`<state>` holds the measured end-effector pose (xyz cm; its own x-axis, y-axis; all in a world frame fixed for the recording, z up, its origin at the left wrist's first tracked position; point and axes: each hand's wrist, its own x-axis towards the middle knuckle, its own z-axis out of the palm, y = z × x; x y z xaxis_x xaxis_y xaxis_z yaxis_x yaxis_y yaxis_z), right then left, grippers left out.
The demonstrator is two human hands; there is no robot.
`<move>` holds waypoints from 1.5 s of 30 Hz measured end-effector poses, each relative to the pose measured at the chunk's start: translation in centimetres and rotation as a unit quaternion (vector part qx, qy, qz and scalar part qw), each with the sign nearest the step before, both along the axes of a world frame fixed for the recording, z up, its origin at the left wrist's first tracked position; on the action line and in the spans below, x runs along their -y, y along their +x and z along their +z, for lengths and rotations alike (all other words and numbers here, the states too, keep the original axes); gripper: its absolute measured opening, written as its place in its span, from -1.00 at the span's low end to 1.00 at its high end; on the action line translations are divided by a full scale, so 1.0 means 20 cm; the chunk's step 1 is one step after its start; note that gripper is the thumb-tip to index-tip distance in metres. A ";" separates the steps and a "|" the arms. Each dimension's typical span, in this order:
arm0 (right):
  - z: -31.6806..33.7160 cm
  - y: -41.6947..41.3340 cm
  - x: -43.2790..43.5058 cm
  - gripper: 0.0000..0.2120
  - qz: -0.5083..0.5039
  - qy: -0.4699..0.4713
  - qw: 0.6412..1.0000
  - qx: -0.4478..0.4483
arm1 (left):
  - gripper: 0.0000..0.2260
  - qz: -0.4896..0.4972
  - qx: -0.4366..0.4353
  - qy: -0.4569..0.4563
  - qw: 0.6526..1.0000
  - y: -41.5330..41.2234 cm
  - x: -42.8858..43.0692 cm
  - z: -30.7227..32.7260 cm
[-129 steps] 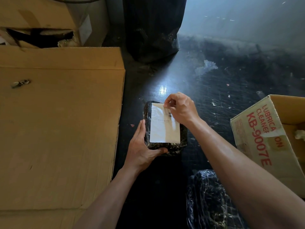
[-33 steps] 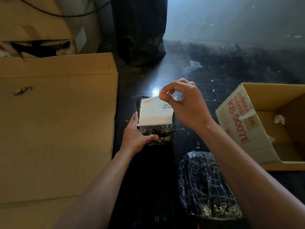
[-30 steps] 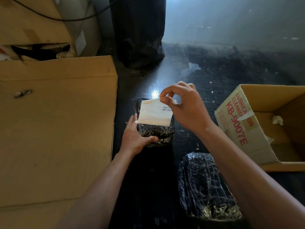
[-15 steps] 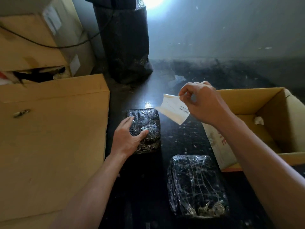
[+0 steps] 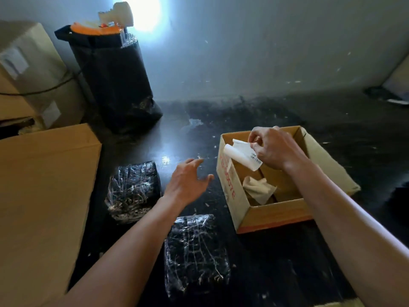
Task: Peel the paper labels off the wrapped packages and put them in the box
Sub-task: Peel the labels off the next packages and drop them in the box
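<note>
My right hand (image 5: 275, 148) pinches a curled white paper label (image 5: 242, 155) over the open cardboard box (image 5: 272, 214) with red print on its side. A crumpled paper scrap (image 5: 259, 189) lies inside the box. My left hand (image 5: 188, 181) hovers open above the dark floor, between the box and a black wrapped package (image 5: 135, 191) that carries no label on its top. A second wrapped package (image 5: 195, 251) lies nearer to me, below the left hand.
A large flat cardboard box (image 5: 42, 207) fills the left side. More cartons (image 5: 28, 78) stand at the back left beside a tall black bag (image 5: 115, 85). The dark floor (image 5: 332, 120) stretches behind the open box to the pale wall.
The label has come fully off the far package. My right hand carried it to the right, over the open box. My left hand let go of the package and lifted toward the box.
</note>
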<state>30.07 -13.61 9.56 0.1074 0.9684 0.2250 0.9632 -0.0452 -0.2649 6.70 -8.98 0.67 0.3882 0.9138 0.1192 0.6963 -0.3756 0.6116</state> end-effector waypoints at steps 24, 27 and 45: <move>-0.39 0.51 0.03 -0.94 0.016 -0.119 0.991 -0.064 | -0.43 0.063 0.173 -0.220 0.958 0.66 0.26 -0.22; -0.42 0.51 0.03 -0.90 0.027 -0.158 0.985 -0.070 | -0.43 0.068 0.170 -0.226 0.957 0.66 0.25 -0.24; -0.41 0.52 0.08 -0.90 0.054 -0.181 0.981 -0.049 | -0.42 0.063 0.180 -0.230 0.954 0.65 0.26 -0.24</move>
